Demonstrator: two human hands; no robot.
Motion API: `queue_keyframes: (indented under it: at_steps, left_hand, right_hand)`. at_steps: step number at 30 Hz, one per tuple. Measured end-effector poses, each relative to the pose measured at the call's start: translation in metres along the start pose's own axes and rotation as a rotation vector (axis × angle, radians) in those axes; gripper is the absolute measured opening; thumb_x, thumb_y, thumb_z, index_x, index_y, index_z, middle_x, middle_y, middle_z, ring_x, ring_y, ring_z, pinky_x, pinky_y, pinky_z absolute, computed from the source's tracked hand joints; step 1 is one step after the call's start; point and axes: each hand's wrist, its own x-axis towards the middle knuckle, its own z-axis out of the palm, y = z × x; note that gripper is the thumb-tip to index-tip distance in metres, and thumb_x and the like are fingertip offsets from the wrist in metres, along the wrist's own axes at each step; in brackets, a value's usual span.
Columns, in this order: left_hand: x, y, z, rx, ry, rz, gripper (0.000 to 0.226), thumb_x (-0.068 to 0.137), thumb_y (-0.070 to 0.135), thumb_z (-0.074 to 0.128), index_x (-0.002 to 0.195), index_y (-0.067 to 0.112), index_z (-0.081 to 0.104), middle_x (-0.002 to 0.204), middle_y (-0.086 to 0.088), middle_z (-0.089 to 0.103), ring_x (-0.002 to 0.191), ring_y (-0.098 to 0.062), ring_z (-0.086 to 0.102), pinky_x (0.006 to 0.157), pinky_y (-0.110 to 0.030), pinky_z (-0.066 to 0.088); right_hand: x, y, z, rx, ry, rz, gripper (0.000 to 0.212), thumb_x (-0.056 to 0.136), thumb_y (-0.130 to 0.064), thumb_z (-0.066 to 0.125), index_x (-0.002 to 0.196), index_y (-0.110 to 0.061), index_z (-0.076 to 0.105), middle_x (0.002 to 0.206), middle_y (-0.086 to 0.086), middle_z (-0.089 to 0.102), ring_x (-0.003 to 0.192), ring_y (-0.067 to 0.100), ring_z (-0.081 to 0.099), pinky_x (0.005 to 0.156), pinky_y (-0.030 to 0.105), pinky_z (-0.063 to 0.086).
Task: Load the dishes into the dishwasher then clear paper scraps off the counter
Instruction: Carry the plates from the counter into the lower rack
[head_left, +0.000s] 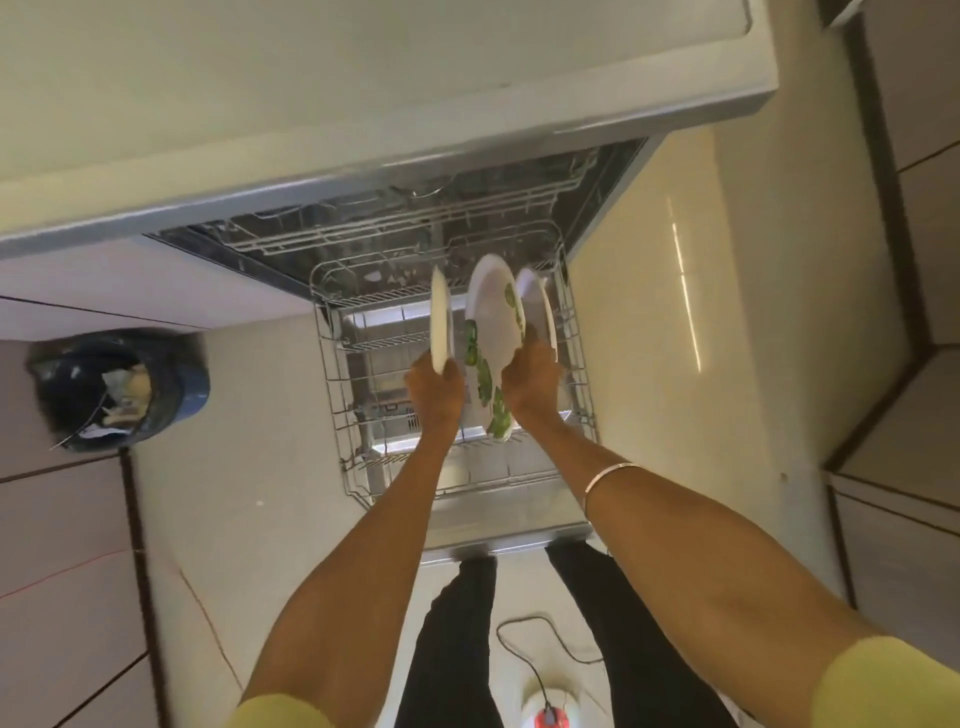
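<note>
Both hands are over the pulled-out lower rack of the dishwasher, each with a plate on edge. The left hand pinches a plain white plate by its lower rim; the right hand has its grip on the green-patterned plate, fingers curled round its edge. Another white plate stands just beside it, at the rack's right. Risk, as I judge it: two plates lowered together could knock rims or miss the tines and tip. No paper scraps show on the desk.
</note>
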Motion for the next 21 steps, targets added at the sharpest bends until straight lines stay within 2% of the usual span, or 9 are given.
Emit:
queue_keyframes:
  at_steps: [2,3,4,6,11,13,15,19,21]
  left_hand:
    - [0.007,-0.013,0.014,0.002,0.005,0.02,0.02,0.095,0.008,0.061,0.111,-0.003,0.066,0.089,-0.002,0.057,0.079,-0.014,0.055,0.076,-0.027,0.056]
    - [0.011,-0.021,0.019,0.022,0.007,0.028,0.019,0.094,0.009,0.063,0.107,-0.003,0.067,0.087,-0.003,0.06,0.078,-0.016,0.056,0.079,-0.034,0.057]
    - [0.015,-0.028,0.023,0.052,0.008,0.03,0.018,0.093,0.01,0.064,0.104,-0.003,0.068,0.087,-0.007,0.064,0.078,-0.018,0.058,0.079,-0.036,0.057]
    - [0.02,-0.042,0.03,0.097,0.008,0.024,0.02,0.093,0.012,0.065,0.103,-0.004,0.068,0.093,-0.016,0.07,0.081,-0.025,0.064,0.076,-0.031,0.054]
    - [0.025,-0.047,0.043,0.096,-0.044,0.071,0.021,0.096,0.014,0.06,0.102,-0.003,0.069,0.096,-0.017,0.072,0.083,-0.028,0.068,0.079,-0.039,0.059]
    - [0.027,-0.043,0.046,0.082,-0.023,0.087,0.019,0.096,0.012,0.059,0.1,-0.003,0.069,0.092,-0.016,0.073,0.075,-0.025,0.067,0.074,-0.036,0.058]
    - [0.029,-0.042,0.046,0.052,0.014,0.109,0.014,0.095,0.009,0.06,0.097,-0.002,0.069,0.084,-0.012,0.071,0.066,-0.018,0.06,0.067,-0.031,0.056]
    - [0.031,-0.045,0.045,0.019,0.037,0.134,0.013,0.094,0.005,0.058,0.098,-0.002,0.069,0.077,-0.004,0.067,0.06,-0.014,0.056,0.055,-0.008,0.044]
    - [0.033,-0.044,0.047,0.015,0.03,0.161,0.014,0.095,0.005,0.058,0.096,-0.002,0.069,0.076,-0.007,0.068,0.059,-0.014,0.056,0.054,-0.01,0.047]
  right_hand:
    - [0.005,0.0,0.015,-0.071,0.05,-0.039,0.054,0.092,-0.006,0.06,0.143,-0.012,0.042,0.126,0.016,0.059,0.103,0.03,0.065,0.083,0.04,0.059]
    - [0.006,0.0,0.02,-0.105,0.079,-0.037,0.056,0.091,-0.003,0.061,0.143,-0.013,0.042,0.13,0.017,0.056,0.106,0.031,0.064,0.084,0.043,0.059]
    - [0.005,0.0,0.023,-0.14,0.107,-0.03,0.055,0.09,-0.001,0.062,0.141,-0.013,0.044,0.132,0.018,0.054,0.109,0.032,0.061,0.086,0.043,0.059]
    - [0.004,0.003,0.027,-0.215,0.156,-0.042,0.051,0.089,-0.004,0.065,0.137,-0.015,0.05,0.13,0.017,0.056,0.115,0.033,0.056,0.087,0.042,0.058]
    - [0.005,-0.001,0.042,-0.237,0.126,-0.088,0.05,0.089,-0.01,0.064,0.137,-0.015,0.051,0.126,0.014,0.058,0.113,0.032,0.06,0.089,0.043,0.057]
    - [0.006,-0.004,0.044,-0.255,0.106,-0.094,0.052,0.088,-0.014,0.067,0.137,-0.014,0.049,0.128,0.015,0.058,0.113,0.033,0.061,0.091,0.043,0.056]
    - [0.008,-0.005,0.047,-0.317,0.132,-0.126,0.051,0.091,-0.017,0.064,0.138,-0.014,0.047,0.124,0.014,0.061,0.106,0.031,0.065,0.087,0.04,0.057]
    - [0.02,-0.009,0.051,-0.34,0.088,-0.2,0.068,0.092,-0.012,0.064,0.15,-0.012,0.027,0.119,0.013,0.066,0.086,0.029,0.071,0.07,0.04,0.061]
    - [0.024,-0.011,0.053,-0.261,0.014,-0.153,0.071,0.092,-0.014,0.065,0.149,-0.009,0.023,0.12,0.015,0.066,0.091,0.032,0.071,0.074,0.044,0.061]
